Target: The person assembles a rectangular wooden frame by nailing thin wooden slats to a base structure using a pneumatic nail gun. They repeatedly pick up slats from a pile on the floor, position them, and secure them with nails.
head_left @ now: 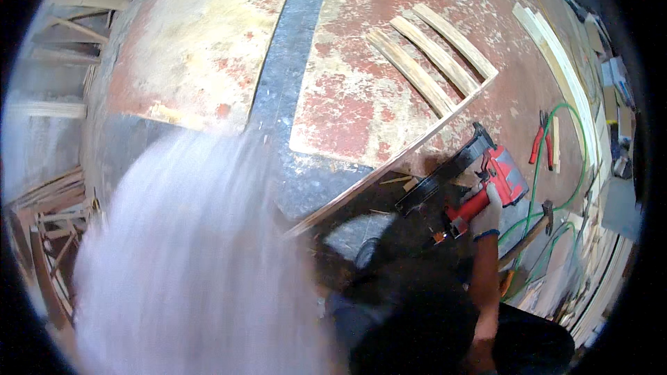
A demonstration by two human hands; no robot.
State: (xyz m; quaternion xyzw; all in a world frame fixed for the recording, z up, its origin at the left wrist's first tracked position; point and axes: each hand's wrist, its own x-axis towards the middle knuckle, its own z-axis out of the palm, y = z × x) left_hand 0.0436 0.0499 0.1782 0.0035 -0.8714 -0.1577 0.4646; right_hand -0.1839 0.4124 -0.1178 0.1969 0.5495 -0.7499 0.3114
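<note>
My right hand (489,210), in a whitish glove, is wrapped round the handle of a red and black nail gun (505,175). The gun's long black magazine (445,175) slants down to the left. Just beyond it lies a long thin wooden board (389,164) set diagonally. Several short wooden slats, among them one slat (410,73), run from its far end toward the upper left. A large pale blur (201,257) fills the lower left, close to the camera. It looks like my left hand in a glove, but its fingers are smeared by motion and it hides the board's near end.
Red-handled pliers (538,142) lie on the right beside a green hose (582,167). A hammer (529,239) rests nearer me. Long pale boards (556,62) lie at the far right. Stacked wood (52,191) stands along the left. A worn red and yellowish panel (201,42) covers the floor ahead.
</note>
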